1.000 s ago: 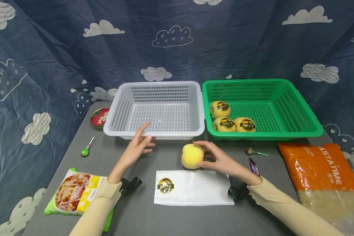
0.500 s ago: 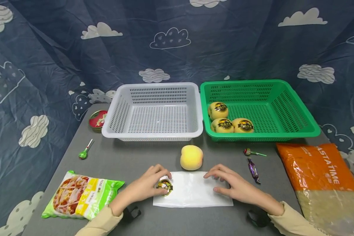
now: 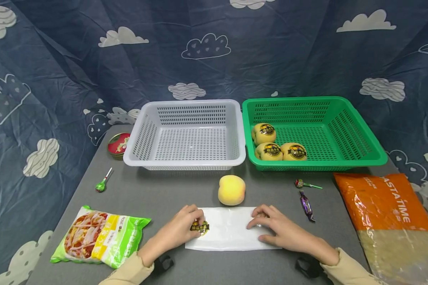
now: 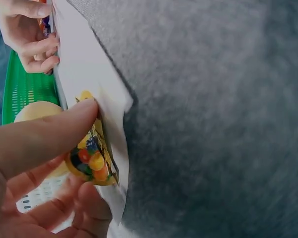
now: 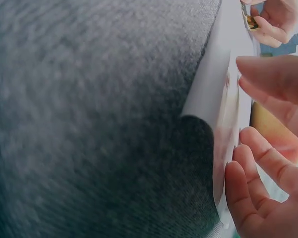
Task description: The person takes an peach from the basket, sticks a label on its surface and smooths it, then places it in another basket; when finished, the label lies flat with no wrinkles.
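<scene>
A white glossy sheet (image 3: pixel 232 237) lies on the grey table in front of me, with a round black-and-gold fruit sticker (image 3: pixel 200 227) at its left end. My left hand (image 3: pixel 182 227) pinches that sticker; the left wrist view shows the thumb over the bent sticker (image 4: pixel 97 161) and fingers behind it. At the sheet's right end, my right hand (image 3: pixel 279 229) rests its loosely bent fingertips on the paper. Just beyond the sheet sits a yellow peach (image 3: pixel 232 190), with no sticker visible on it.
A white basket (image 3: pixel 185 162) and a green basket (image 3: pixel 324 162) stand behind; stickered peaches (image 3: pixel 263 133) fill the green one's left corner. Around lie a food bag (image 3: pixel 96 236), an orange pasta bag (image 3: pixel 386 206), lollipops (image 3: pixel 100 186), a purple candy (image 3: pixel 307 206) and a round tin (image 3: pixel 118 144).
My right hand let go of the peach and came back to the sheet. My left hand moved from the white basket to the sticker and closed on it.
</scene>
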Available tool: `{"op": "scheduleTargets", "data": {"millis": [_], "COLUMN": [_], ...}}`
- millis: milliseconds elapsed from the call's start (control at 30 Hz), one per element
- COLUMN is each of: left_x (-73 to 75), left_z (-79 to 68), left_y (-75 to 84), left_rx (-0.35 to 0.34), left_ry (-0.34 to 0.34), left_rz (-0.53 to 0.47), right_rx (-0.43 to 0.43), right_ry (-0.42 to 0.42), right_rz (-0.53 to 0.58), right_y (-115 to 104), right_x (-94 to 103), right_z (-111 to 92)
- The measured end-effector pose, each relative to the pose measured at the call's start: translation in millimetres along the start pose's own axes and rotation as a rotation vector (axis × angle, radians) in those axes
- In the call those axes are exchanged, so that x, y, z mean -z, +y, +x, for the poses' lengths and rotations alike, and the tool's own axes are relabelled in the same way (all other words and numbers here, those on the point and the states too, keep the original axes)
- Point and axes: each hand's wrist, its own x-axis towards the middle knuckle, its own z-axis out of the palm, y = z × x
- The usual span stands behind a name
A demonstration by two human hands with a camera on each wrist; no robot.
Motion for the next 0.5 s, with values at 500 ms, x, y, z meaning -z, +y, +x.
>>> {"op": "scheduleTargets", "data": {"millis": [500], "left_x": [33.5], "left_z": [62.0], "left_y": [24.6], "left_rx": [-0.107], "left_ry": [0.208], "left_rz": [-0.394], "right_rx": [-0.086], "right_ry": [-0.062], "right_rz": [0.069], "right_y": [-1.6], "right_x": [7.2], "right_z": [6.4]}}
